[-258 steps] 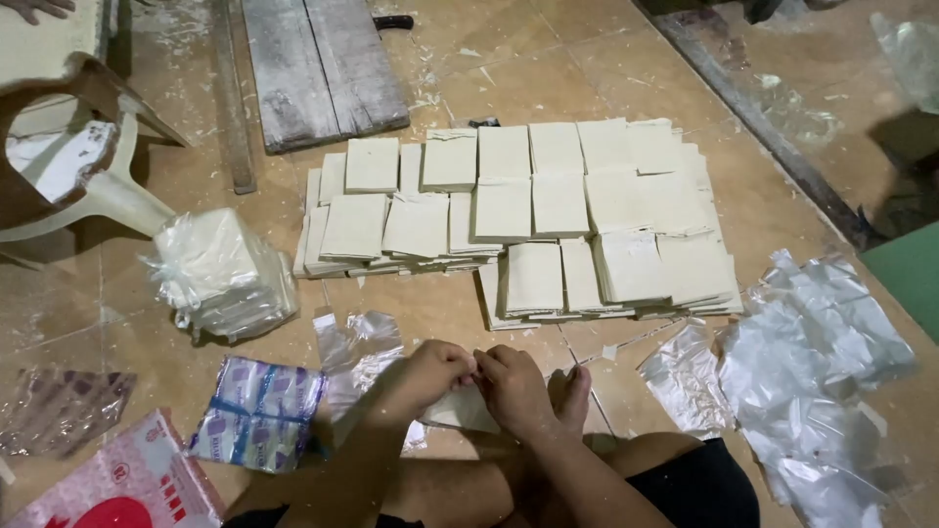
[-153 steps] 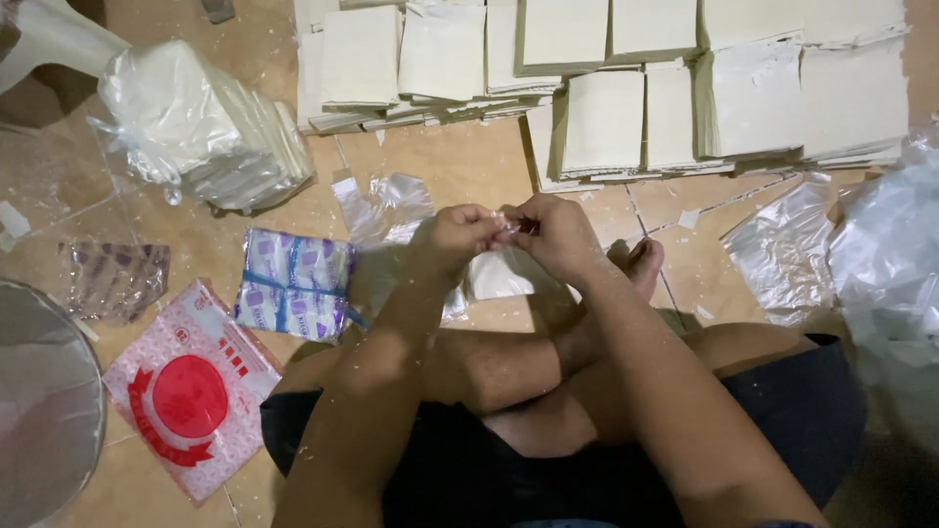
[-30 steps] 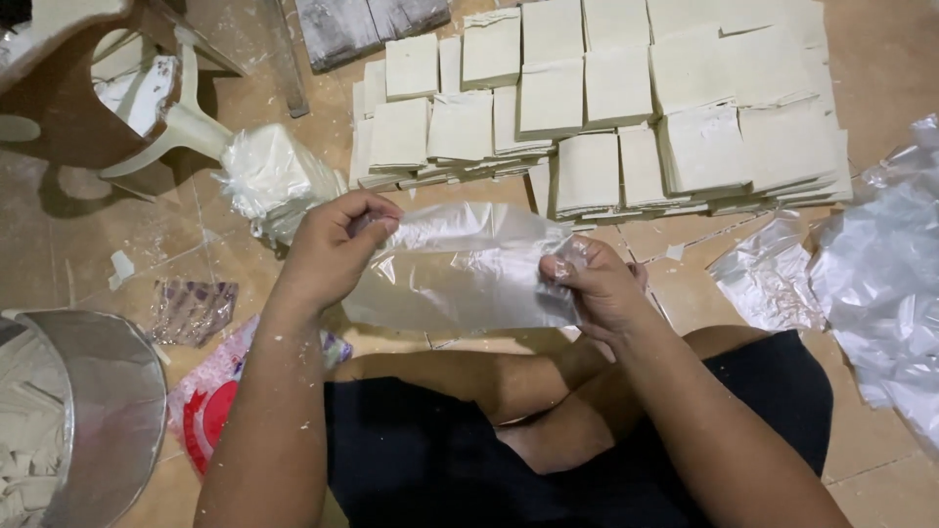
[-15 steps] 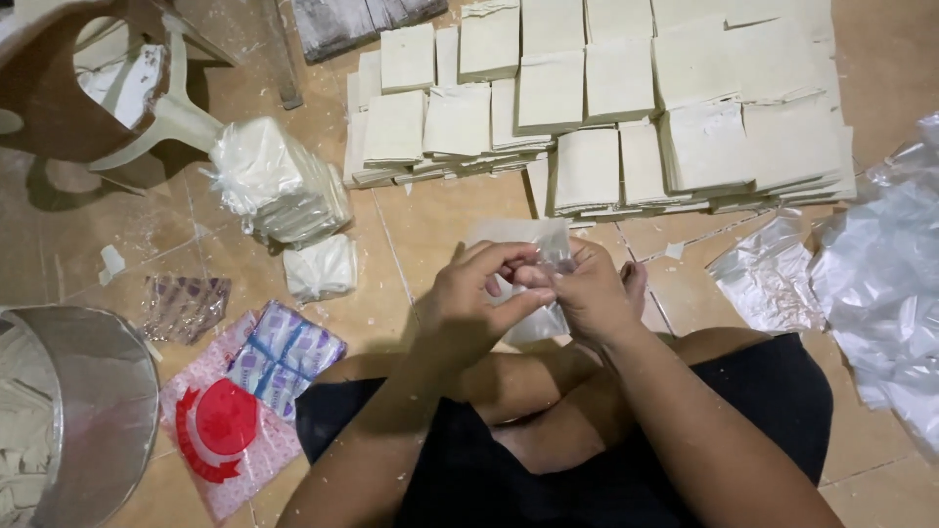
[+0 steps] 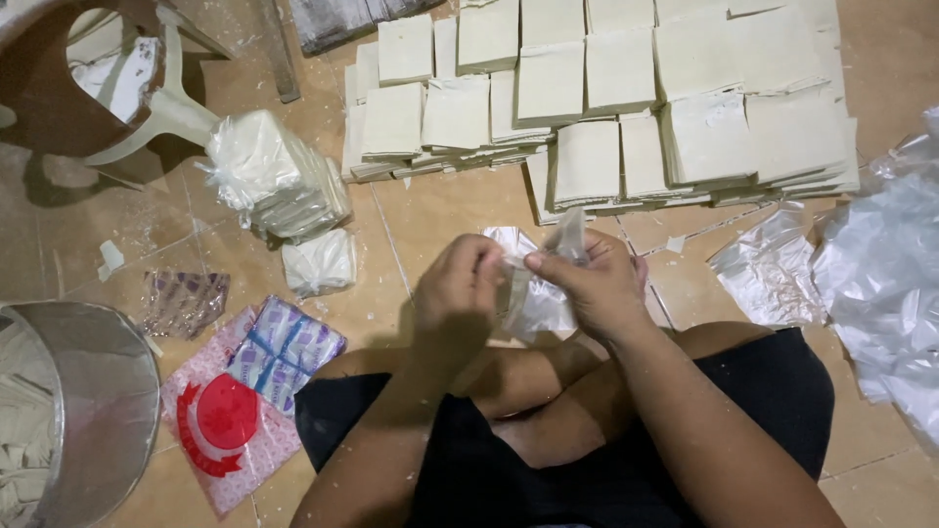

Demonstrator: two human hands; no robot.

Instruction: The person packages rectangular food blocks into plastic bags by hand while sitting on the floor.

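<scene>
Sitting on tan tile floor [image 5: 440,210], hands [image 5: 533,284] w/ clear bag [image 5: 543,303]

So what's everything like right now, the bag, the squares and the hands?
Clear plastic bag: crumpled, pinched between both hands.
Left hand: closed on the bag.
Right hand: closed on the bag.
Pale square sheets: stacked on the floor.
Filled bag: packed, lying on its side.

This looks like a small home workshop for hand packing, set on a tan tiled floor [image 5: 440,210]. Stacks of pale square sheets [image 5: 626,98] cover the far floor, crumpled clear plastic bags [image 5: 880,284] pile up at right, and a filled bagged stack [image 5: 274,176] lies far left.
</scene>
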